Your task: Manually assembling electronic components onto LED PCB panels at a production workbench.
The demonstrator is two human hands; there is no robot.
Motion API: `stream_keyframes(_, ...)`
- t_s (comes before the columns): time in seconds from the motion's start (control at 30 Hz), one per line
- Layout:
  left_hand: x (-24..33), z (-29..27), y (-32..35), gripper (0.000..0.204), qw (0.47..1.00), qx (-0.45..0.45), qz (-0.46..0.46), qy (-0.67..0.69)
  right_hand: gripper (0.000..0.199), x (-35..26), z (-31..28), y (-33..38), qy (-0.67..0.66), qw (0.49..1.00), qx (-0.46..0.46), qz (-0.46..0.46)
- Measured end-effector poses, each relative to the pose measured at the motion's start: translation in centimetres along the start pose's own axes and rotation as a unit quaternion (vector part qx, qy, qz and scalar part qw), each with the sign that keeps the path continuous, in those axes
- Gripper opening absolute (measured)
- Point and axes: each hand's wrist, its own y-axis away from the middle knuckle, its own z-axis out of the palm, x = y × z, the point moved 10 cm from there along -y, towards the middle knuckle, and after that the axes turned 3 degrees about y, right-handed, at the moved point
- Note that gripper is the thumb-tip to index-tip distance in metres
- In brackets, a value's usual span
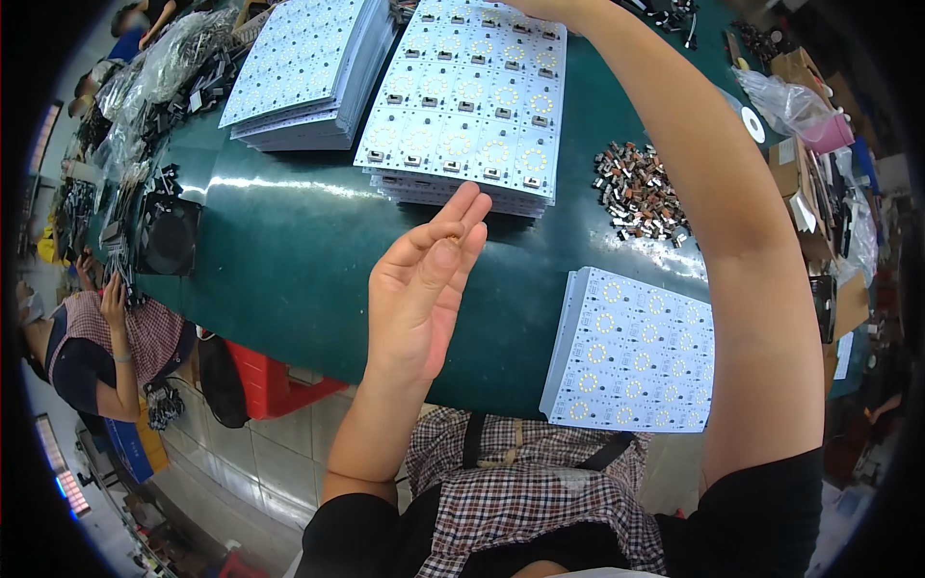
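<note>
My left hand (424,289) is raised in front of the middle stack of white circuit boards (462,106), its thumb and index finger pinched together. A tiny brownish bit shows at the pinch, too small to name; the other fingers stretch toward the stack's near edge. The top board carries rows of small slide switches and rings of yellow LEDs. My right arm reaches over the table to the stack's far edge, where my right hand (540,6) is mostly cut off by the picture's top, its fingers hidden. A loose pile of small slide switches (636,193) lies right of the stack.
Another stack of boards (299,67) stands at the left, and a third (631,356) lies near the table's front right edge. Plastic bags and dark parts (159,96) crowd the far left. Cardboard boxes (795,183) line the right. A co-worker (116,337) sits at left by a red stool (275,380).
</note>
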Motion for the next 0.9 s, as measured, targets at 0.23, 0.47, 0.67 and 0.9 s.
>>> stream_keyframes(0.23,-0.2,0.0,0.5,0.025,1.0,-0.008,0.001,0.004,0.058,-1.3,-0.2,1.7,0.013,1.0,0.002,0.008)
stream_keyframes(0.47,-0.8,-0.8,0.7,0.024,0.999,0.023,-0.028,-0.029,0.045,-0.9,-4.3,5.0,-0.13,0.984,0.04,-0.117)
stream_keyframes(0.67,-2.3,-1.3,2.4,0.024,0.981,0.004,-0.099,-0.17,0.027,0.8,-8.2,16.5,0.011,0.996,0.083,0.003)
stream_keyframes(0.9,-6.1,-1.1,3.0,0.03,0.956,-0.036,-0.185,-0.223,0.018,4.2,1.6,27.8,-0.014,0.989,-0.146,-0.03)
